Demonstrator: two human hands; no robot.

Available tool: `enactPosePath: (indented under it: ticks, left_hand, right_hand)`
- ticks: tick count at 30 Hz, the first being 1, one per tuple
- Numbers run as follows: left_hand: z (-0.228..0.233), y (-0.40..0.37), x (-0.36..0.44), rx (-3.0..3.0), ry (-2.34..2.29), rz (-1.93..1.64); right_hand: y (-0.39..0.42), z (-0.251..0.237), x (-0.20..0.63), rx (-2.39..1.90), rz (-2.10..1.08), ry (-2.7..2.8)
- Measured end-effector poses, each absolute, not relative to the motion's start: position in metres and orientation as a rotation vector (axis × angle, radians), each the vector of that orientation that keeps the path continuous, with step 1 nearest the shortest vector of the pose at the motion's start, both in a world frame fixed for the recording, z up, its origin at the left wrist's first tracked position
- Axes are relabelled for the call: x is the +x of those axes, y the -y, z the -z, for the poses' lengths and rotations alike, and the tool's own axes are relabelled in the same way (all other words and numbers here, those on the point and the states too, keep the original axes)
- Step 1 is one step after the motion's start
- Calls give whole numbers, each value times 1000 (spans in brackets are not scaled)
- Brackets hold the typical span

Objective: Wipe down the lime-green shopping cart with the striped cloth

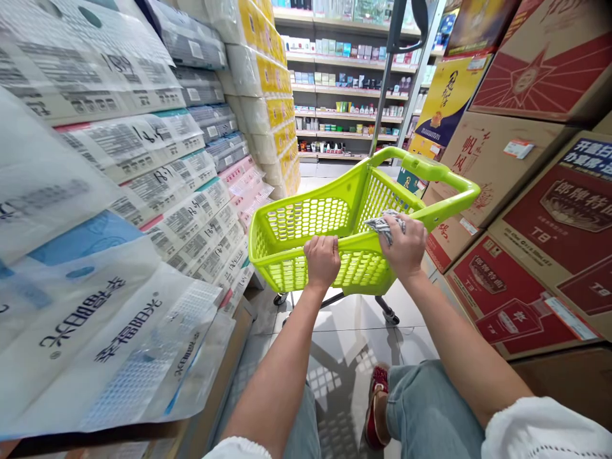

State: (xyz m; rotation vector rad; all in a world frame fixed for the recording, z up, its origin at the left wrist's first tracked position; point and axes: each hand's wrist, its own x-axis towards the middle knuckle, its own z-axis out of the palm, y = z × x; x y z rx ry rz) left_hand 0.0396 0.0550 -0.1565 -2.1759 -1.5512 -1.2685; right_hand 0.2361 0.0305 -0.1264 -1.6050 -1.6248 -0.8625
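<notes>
**Both hands on the green cart in a narrow aisle**

Your left hand [322, 258] is curled over the near rim of the lime-green shopping cart [306, 223], fingers wrapped down over the edge, so that grip is pressed together around the plastic. Your right hand [405, 245] sits just beside it on the same rim, further right, and its grip pinches a crumpled patterned cloth [382, 226] against the cart's edge; the cloth bunches out past your fingers toward the basket.

The cart stands on the tiled floor [354, 338] directly ahead of you, on small wheels, its basket showing nothing inside from this view. Its raised handle [430, 172] loops up on the far right side.

To your left, stacked plastic-wrapped packs of tissue paper [143, 178] lean close to the cart. To your right, red and brown cardboard boxes [549, 210] are piled near the cart's side. Shelves of small goods [344, 83] stand well beyond the cart at the aisle's end. Your jeans-clad knee [425, 408] and a red shoe [377, 408] show below.
</notes>
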Motion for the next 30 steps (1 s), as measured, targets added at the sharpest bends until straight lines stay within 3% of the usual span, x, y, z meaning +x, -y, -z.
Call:
enactPosePath:
  ticks: [8, 20, 30]
  left_hand:
    - [160, -59, 36, -2221, 1492, 1244]
    - [155, -58, 38, -2216, 1497, 1243]
    - [161, -60, 35, -2220, 1502, 1212]
  right_hand:
    - [-28, 139, 150, -1496, 705, 1918]
    - [-27, 122, 247, -1655, 852, 1591]
    - [-26, 143, 150, -1518, 702, 1896]
